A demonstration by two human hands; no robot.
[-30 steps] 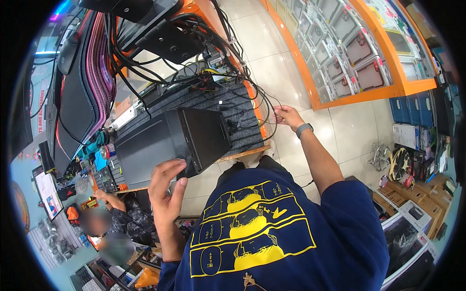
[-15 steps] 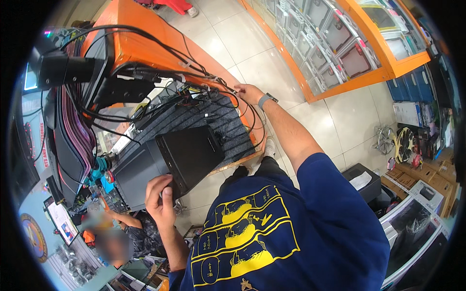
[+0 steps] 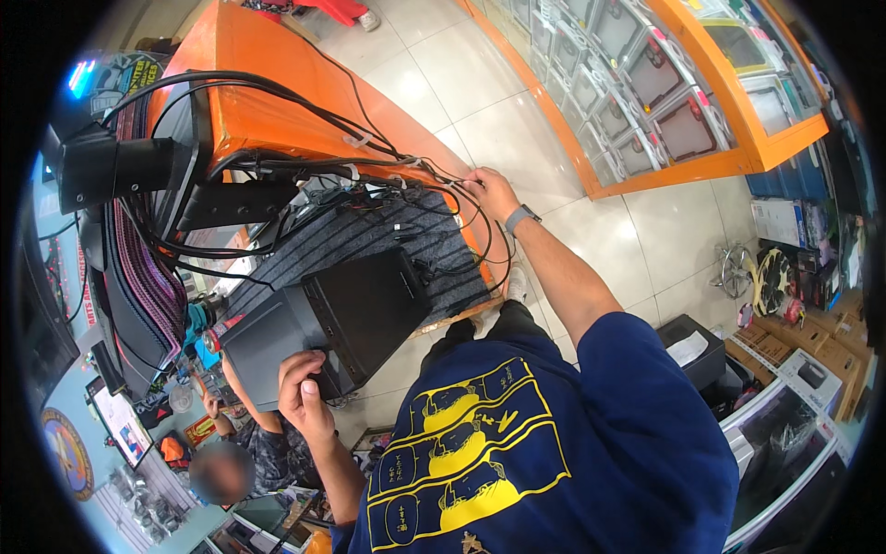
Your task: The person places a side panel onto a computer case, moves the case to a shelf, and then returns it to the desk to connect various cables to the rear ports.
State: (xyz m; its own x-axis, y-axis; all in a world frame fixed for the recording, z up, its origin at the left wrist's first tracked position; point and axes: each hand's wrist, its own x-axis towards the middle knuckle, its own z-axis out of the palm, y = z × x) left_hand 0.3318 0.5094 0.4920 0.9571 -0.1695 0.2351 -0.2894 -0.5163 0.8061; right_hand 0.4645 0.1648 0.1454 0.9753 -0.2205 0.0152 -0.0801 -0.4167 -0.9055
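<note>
A black desktop computer case lies tilted on a dark grey ribbed surface at the orange counter. My left hand is at the case's near edge, its fingers curled against it. Farther off and to the right, my right hand pinches a black cable in the bundle along the counter's edge. A watch is on that wrist. Part of the cable is hidden behind my fingers. More tangled wires lie between the case and the bundle.
A black monitor arm stands at left by an orange cabinet. A glass showcase with an orange frame stands at right, boxes at lower right. Another person is at lower left beyond the case.
The view has shifted slightly. My left hand's fingers have curled in more at the case's edge. My right hand remains at the cables, fingers drawn closer together.
</note>
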